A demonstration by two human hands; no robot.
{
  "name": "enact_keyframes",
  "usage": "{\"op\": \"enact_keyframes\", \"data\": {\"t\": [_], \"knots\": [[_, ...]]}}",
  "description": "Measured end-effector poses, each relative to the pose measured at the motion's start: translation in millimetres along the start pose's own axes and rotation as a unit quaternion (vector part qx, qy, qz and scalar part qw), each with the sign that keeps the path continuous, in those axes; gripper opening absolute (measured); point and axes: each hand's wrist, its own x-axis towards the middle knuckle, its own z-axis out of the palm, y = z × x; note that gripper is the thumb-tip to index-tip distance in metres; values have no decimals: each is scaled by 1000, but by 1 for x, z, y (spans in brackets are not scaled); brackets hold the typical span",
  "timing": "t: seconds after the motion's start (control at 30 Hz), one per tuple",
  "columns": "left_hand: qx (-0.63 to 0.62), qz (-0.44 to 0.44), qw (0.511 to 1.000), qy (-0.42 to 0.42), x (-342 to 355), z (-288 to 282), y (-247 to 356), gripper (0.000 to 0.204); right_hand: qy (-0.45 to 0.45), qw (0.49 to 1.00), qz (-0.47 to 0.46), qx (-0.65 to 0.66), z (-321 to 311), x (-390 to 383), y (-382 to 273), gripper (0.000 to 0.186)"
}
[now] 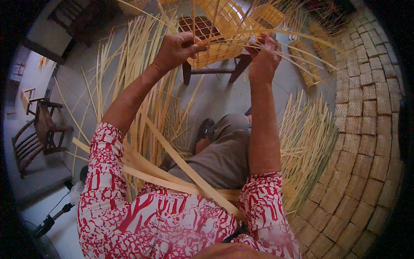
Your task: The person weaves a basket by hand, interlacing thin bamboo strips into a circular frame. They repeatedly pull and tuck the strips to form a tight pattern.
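Observation:
A half-woven yellow bamboo basket [205, 56] with open lattice work rests on a dark wooden stool [211, 71] in front of me. At its left side my left hand [179, 48] is closed, thumb and fingers pinching a bamboo strip. My right hand [265, 54] is raised at the basket's right side, its fingers closed on thin bamboo strips. One long pale bamboo strip [297, 33] arches between the hands and past the right one. Loose strip ends stick out beyond my right hand. The fingertips of the right hand are partly hidden.
Long bamboo strips [138, 64] lie spread on the floor at the left, and a bundle [308, 142] lies at the right. Wide strips [185, 166] cross my lap. Stacked woven pieces [362, 142] line the far right. A wooden chair [45, 129] stands at the left.

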Motion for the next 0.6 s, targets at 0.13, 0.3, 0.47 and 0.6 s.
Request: {"op": "enact_keyframes", "data": {"t": [0.13, 0.3, 0.47, 0.6], "knots": [[21, -30, 998, -43, 11, -5, 0, 19, -92, 981, -67, -157, -13, 12, 8, 42], [55, -76, 983, -157, 20, -16, 7, 17, -157, 967, -142, -139, -1, -8, -7, 49], [58, -123, 968, -212, 18, -56, -18, 18, -188, 981, 55, -18, -28, -11, 9, 61], [25, -116, 960, -254, 11, -79, -40, 17, -76, 973, 215, -27, -45, 0, 37, 53]]}}
